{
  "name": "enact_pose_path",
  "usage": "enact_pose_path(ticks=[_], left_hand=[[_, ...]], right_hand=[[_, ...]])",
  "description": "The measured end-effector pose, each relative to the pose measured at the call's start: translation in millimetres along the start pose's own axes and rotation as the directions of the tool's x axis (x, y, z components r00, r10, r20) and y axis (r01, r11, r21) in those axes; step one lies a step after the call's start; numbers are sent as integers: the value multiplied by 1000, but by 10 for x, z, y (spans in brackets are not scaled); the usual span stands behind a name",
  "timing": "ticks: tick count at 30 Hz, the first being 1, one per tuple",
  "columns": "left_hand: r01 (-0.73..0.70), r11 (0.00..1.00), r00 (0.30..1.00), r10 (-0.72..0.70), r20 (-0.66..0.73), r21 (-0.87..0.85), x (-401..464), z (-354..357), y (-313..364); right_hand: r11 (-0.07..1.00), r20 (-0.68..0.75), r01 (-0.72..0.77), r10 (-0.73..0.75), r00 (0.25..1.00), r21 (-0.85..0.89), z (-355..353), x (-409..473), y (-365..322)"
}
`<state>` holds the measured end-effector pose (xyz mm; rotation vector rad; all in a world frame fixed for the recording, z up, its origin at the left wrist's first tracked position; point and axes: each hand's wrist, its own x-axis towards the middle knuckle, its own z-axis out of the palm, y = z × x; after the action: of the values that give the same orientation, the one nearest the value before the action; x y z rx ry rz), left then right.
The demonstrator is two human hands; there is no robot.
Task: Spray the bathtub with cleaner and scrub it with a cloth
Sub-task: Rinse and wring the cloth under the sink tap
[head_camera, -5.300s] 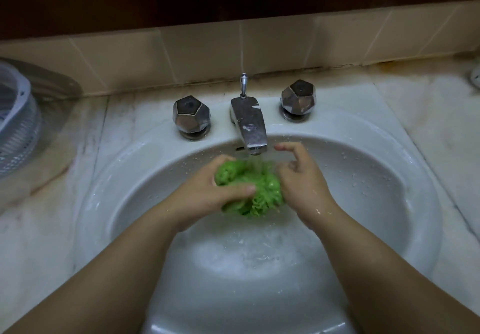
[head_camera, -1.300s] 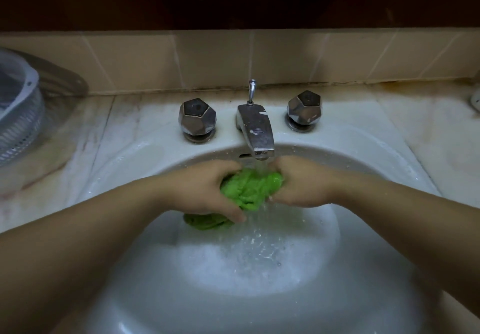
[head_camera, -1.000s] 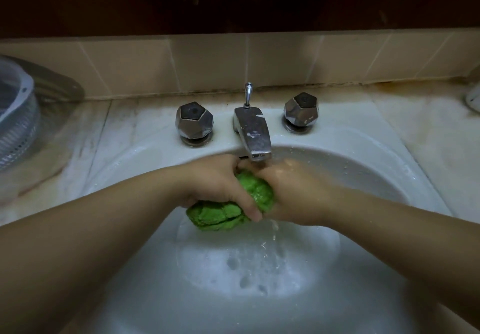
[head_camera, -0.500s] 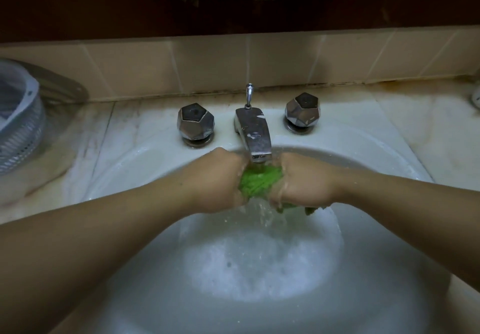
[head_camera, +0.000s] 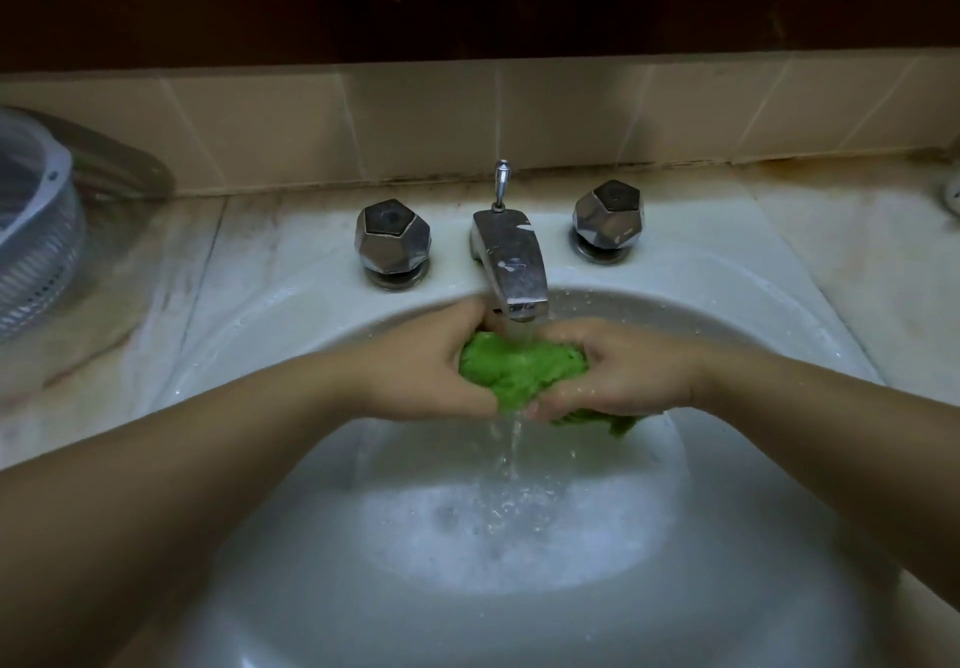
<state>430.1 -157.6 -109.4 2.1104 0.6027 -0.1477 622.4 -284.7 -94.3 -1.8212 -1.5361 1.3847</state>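
Head view: both hands clench the green cloth [head_camera: 519, 373] right under the tap [head_camera: 511, 269], left hand [head_camera: 423, 366] and right hand [head_camera: 623, 373] squeezing so running water rinses it into the sink [head_camera: 779, 314]. Compared with half a second ago, more cloth now shows between them.

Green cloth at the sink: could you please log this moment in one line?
stage: rinsing | green cloth: under running faucet | left hand: grips cloth | right hand: grips cloth
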Motion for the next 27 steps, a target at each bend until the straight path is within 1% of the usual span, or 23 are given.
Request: enact_pose_path(ticks=[1,3,4,5,7,9,10,12,13,14,16,17,18,19,20,21,22,23,25,27], left_hand=[[57,992,997,-50,63,-114,-16,-22,2],[163,913,977,-98,188,-373,-35,-58,-6],[199,859,967,-93,237,-472,-40,-72,-17],[232,813,955,-85,286,-533,-47,-84,-18],[323,755,914,-93,395,-570,-37,-85,18],[417,743,854,-123,505,-524,1,-69,86],[446,744,833,-143,534,-497,26,-51,110],[472,735,834,-192,518,-488,83,10,137],[474,730,844,-218,490,-493,103,43,150],[461,747,860,-242,450,-479,120,73,172],[347,854,924,-241,297,-387,139,131,208],[261,910,958,-202,205,-322,147,145,221],[151,962,984,-126,124,-227,162,156,215],[18,996,998,-12,69,-87,179,154,200],[-110,991,993,107,41,79,181,141,185],[-207,951,978,203,41,231,181,132,179],[-245,900,969,243,51,360,173,132,167],[-244,858,967,248,51,453,172,120,168],[-233,750,958,286,15,618,167,109,204],[-289,638,911,412,1,714,146,125,216]], right_hand=[[994,-32,12,-16,999,-107,-22,-20,-17],[955,-56,52,-72,996,-293,-35,-47,-44],[907,-61,80,-116,991,-414,-24,-52,-63],[845,-59,108,-163,985,-523,-4,-52,-76],[757,-56,134,-220,974,-640,60,-46,-119],[706,-36,120,-202,979,-698,112,-56,-190],[670,-27,119,-203,979,-733,130,-55,-209],[596,-45,83,-197,979,-799,139,-51,-253],[572,-78,37,-176,981,-820,118,-35,-258],[567,-106,-4,-146,984,-823,91,-18,-246],[617,-123,-47,-82,989,-786,46,11,-221],[651,-119,-49,-65,991,-758,28,28,-195],[689,-117,-42,-62,991,-724,19,24,-194],[718,-105,-31,-58,993,-696,16,35,-181],[731,-79,0,-73,994,-683,14,39,-174],[733,-44,34,-87,995,-680,31,52,-177],[735,-13,62,-96,995,-676,51,67,-184],[744,6,85,-109,994,-663,66,85,-175],[801,17,84,-92,996,-593,76,109,-164],[878,24,55,-49,998,-475,64,104,-163]])
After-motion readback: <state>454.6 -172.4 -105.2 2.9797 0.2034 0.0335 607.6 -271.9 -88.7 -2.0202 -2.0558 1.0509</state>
